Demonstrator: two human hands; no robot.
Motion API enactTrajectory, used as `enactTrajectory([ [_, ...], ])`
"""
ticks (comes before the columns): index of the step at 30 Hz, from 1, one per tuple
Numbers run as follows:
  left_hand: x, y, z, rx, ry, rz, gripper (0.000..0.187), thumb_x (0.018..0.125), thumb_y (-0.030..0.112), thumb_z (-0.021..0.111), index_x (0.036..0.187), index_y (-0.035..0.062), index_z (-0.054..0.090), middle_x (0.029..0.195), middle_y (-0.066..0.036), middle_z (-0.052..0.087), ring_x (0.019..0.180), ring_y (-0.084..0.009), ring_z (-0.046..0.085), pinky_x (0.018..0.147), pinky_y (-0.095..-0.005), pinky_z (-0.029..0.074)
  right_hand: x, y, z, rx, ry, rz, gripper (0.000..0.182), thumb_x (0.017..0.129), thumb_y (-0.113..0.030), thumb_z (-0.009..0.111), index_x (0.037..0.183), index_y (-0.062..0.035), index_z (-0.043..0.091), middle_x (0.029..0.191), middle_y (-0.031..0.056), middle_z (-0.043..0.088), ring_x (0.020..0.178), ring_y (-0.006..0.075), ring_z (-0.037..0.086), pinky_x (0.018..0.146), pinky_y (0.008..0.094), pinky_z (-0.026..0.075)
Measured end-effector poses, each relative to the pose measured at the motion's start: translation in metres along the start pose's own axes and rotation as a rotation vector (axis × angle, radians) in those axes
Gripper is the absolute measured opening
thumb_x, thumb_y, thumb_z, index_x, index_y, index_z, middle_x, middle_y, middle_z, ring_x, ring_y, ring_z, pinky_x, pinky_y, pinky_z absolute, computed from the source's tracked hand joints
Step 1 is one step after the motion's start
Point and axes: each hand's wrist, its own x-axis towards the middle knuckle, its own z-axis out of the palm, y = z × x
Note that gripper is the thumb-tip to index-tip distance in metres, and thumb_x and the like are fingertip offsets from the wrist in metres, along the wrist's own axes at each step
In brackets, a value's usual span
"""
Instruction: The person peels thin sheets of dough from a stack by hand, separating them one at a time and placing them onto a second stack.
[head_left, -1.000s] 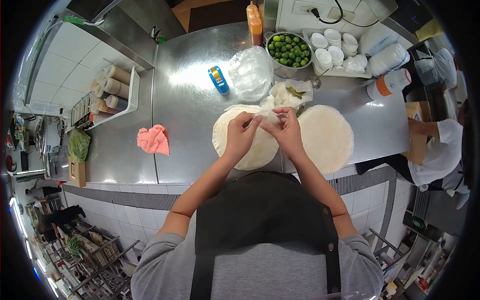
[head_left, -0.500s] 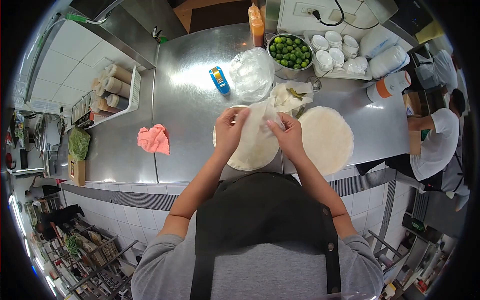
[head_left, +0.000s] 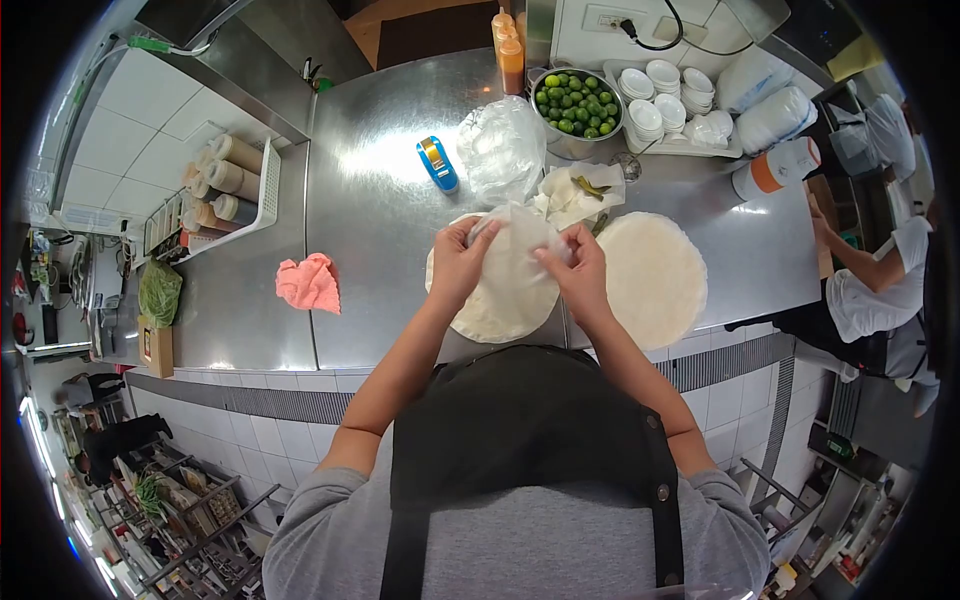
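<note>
Now both hands are up off the stack w/ one thin, see-through round wrapper sheet stretched between them. Left hand pinches the sheet's left edge, thumb and fingertips closed on it; right hand pinches the right edge the same way. The sheet hangs just above the left stack of wrappers, which lies flat on the steel table.

What's changed: 1 s ago both hands were close together at the far rim of that stack, fingertips picking at an edge. Half a sec ago the sheet was already lifting. At this point it's peeled nearly free and spread wider, hands further apart. My read: the single-sheet separation is about done, sheet is clear of the pile except maybe at its near edge, can't tell for sure.

Around them: a second round stack just right of the right hand, untouched. Behind the hands, a crumpled paper w/ green bits, a clear plastic bag, a blue tape dispenser, a metal bowl of limes, small white cups. Pink cloth well off to the left. Another person in white works at the right edge, apart from all this.
</note>
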Motion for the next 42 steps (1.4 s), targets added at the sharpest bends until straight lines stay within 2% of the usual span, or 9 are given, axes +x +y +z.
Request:
enactTrajectory([
  [4, -0.008, -0.004, 0.002, 0.107, -0.183, 0.034, 0.021, 0.097, 0.017, 0.066, 0.101, -0.0027, 0.073, 0.079, 0.001, 0.068, 0.069, -0.0036, 0.056, 0.060, -0.0231, 0.045, 0.003, -0.015, 0.004, 0.036, -0.199, 0.165, 0.019, 0.087, -0.012, 0.076, 0.080, -0.0061, 0.059, 0.091, 0.0011, 0.070, 0.073, 0.0054, 0.061, 0.063, 0.0232, 0.048],
  [6, -0.008, -0.009, 0.000, 0.157, -0.237, 0.095, 0.022, 0.098, 0.018, 0.065, 0.101, -0.0017, 0.073, 0.082, -0.001, 0.070, 0.068, -0.0032, 0.058, 0.058, -0.0218, 0.046, 0.011, -0.005, 0.003, -0.256, -0.247, 0.084, 0.020, 0.088, -0.018, 0.076, 0.082, -0.0030, 0.065, 0.085, -0.0018, 0.069, 0.072, 0.0039, 0.060, 0.062, 0.0228, 0.047],
  [10, -0.007, -0.010, -0.011, 0.128, -0.164, 0.079, 0.021, 0.099, 0.017, 0.064, 0.102, -0.0020, 0.073, 0.083, -0.002, 0.071, 0.070, -0.0041, 0.059, 0.061, -0.0219, 0.047, 0.023, -0.003, -0.014, -0.157, -0.336, 0.192, 0.022, 0.089, -0.021, 0.075, 0.084, -0.0009, 0.070, 0.077, -0.0028, 0.068, 0.071, 0.0035, 0.060, 0.062, 0.0229, 0.047],
  [14, -0.005, -0.003, -0.015, 0.023, 0.117, 0.048, 0.019, 0.098, 0.014, 0.064, 0.101, -0.0015, 0.074, 0.078, -0.001, 0.069, 0.068, -0.0038, 0.057, 0.060, -0.0220, 0.045, 0.029, 0.021, -0.023, -0.127, -0.092, 0.109, 0.019, 0.090, -0.020, 0.074, 0.087, -0.0005, 0.074, 0.076, -0.0020, 0.068, 0.069, 0.0034, 0.059, 0.060, 0.0231, 0.046],
  [19, 0.000, -0.014, -0.015, 0.194, -0.002, 0.126, 0.028, 0.091, 0.023, 0.075, 0.100, -0.0038, 0.073, 0.079, -0.004, 0.071, 0.069, -0.0073, 0.062, 0.062, -0.0233, 0.049, 0.013, -0.005, -0.002, 0.025, -0.032, 0.090, 0.019, 0.090, -0.018, 0.074, 0.094, 0.0001, 0.075, 0.079, -0.0006, 0.070, 0.070, 0.0045, 0.060, 0.063, 0.0237, 0.048],
  [28, 0.000, 0.014, -0.005, 0.299, -0.166, 0.135, 0.032, 0.078, 0.014, 0.087, 0.100, -0.0055, 0.073, 0.084, -0.005, 0.073, 0.075, -0.0090, 0.067, 0.067, -0.0248, 0.055, 0.008, -0.009, -0.014, -0.085, -0.239, 0.111, 0.015, 0.092, -0.011, 0.072, 0.102, 0.0002, 0.075, 0.085, 0.0015, 0.073, 0.073, 0.0053, 0.063, 0.065, 0.0227, 0.051],
  [30, 0.007, 0.012, -0.017, 0.217, -0.137, 0.037, 0.030, 0.077, 0.011, 0.087, 0.098, -0.0061, 0.073, 0.083, -0.007, 0.073, 0.072, -0.0091, 0.068, 0.064, -0.0244, 0.054, 0.011, 0.006, -0.024, -0.117, -0.011, 0.059, 0.014, 0.091, -0.010, 0.072, 0.100, 0.0009, 0.075, 0.084, 0.0017, 0.072, 0.070, 0.0056, 0.063, 0.064, 0.0234, 0.051],
  [35, 0.010, 0.007, -0.029, 0.251, -0.021, -0.077, 0.023, 0.085, 0.014, 0.080, 0.098, -0.0050, 0.074, 0.083, -0.007, 0.074, 0.070, -0.0089, 0.067, 0.062, -0.0248, 0.053, 0.002, 0.021, -0.027, -0.037, 0.070, 0.110, 0.013, 0.090, -0.009, 0.074, 0.097, 0.0023, 0.072, 0.086, 0.0015, 0.072, 0.074, 0.0067, 0.064, 0.068, 0.0242, 0.052],
  [42, -0.003, 0.006, -0.015, 0.093, -0.222, 0.010, 0.025, 0.096, 0.019, 0.068, 0.109, -0.0016, 0.072, 0.086, -0.005, 0.073, 0.073, -0.0074, 0.064, 0.064, -0.0248, 0.051, 0.004, -0.009, -0.008, 0.079, -0.212, 0.292, 0.019, 0.087, -0.014, 0.078, 0.091, -0.0028, 0.063, 0.089, 0.0034, 0.070, 0.081, 0.0080, 0.064, 0.073, 0.0265, 0.053],
])
